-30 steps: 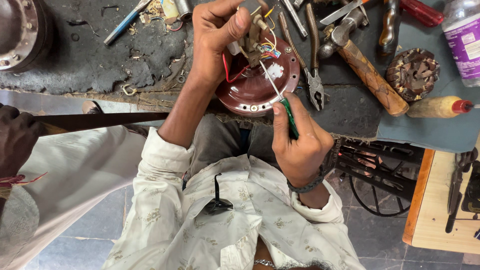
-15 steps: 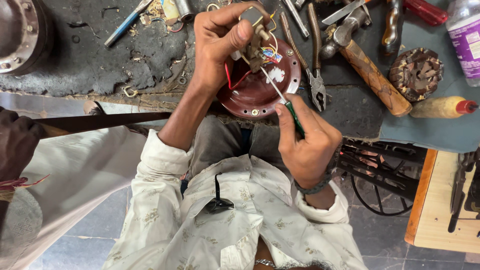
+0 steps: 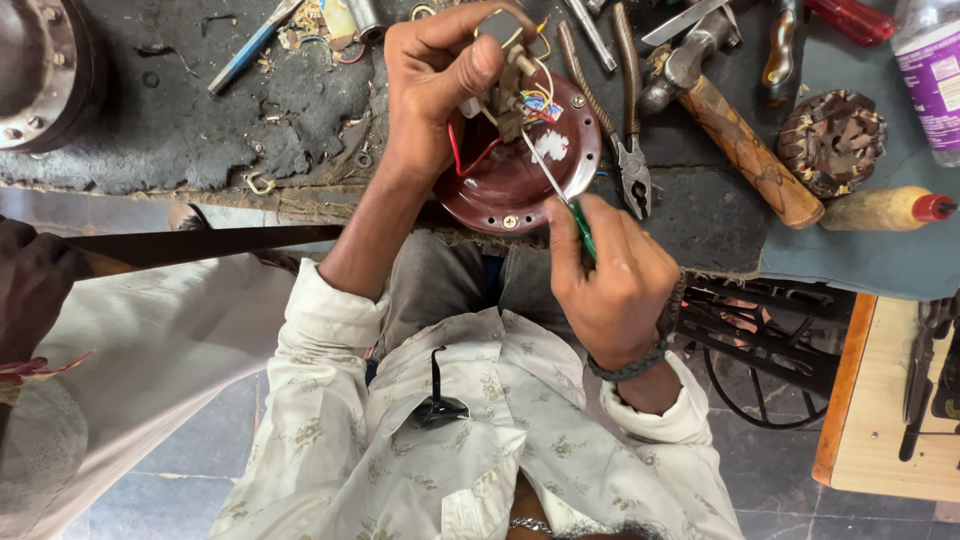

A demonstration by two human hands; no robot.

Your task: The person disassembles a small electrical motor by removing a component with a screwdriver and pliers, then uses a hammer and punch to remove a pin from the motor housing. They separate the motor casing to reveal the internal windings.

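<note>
Wired part (image 3: pixel 510 95) half hidden under left hand (image 3: pixel 435 85); screwdriver (image 3: pixel 560 185) handle buried in right hand (image 3: pixel 610 280).

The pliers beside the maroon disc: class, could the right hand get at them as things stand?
Probably yes, but not freely. The pliers lie uncovered on the bench just past the right hand, with nothing between. That hand, though, grips a green-handled screwdriver, so it would have to set that down first.

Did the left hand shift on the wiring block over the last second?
Yes. The left hand has edged toward the upper right, over the maroon round housing, closing on the pliers. The right hand keeps the green-handled screwdriver at the block.
</note>
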